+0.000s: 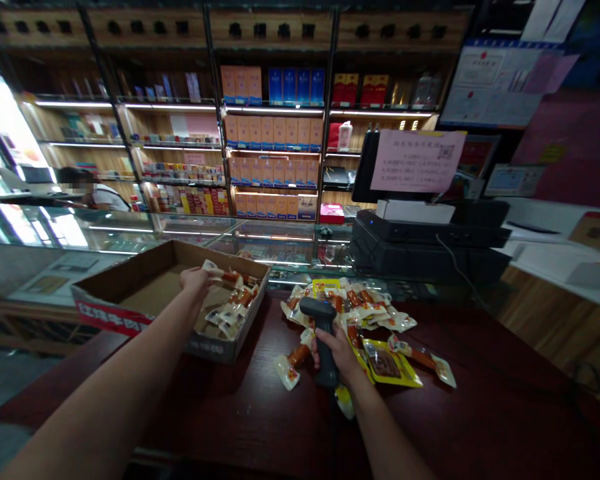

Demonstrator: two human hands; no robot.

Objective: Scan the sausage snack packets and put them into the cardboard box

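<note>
My left hand (195, 280) reaches over an open cardboard box (130, 293) and is closed on a small sausage snack packet (219, 272). Several more packets (230, 310) lie inside the box at its right end. My right hand (337, 353) grips the handle of a dark barcode scanner (321, 337), held upright over the dark red counter (480, 413). A pile of snack packets (360, 307) lies just beyond the scanner, with a yellow packet (387, 363) right of my hand and one loose packet (287, 367) to its left.
A black cash register with a screen and a pink notice (417, 160) stands at the back right. Glass display cases (260, 240) run behind the counter, with lit shelves of boxed goods beyond. A person (87, 190) sits at the far left.
</note>
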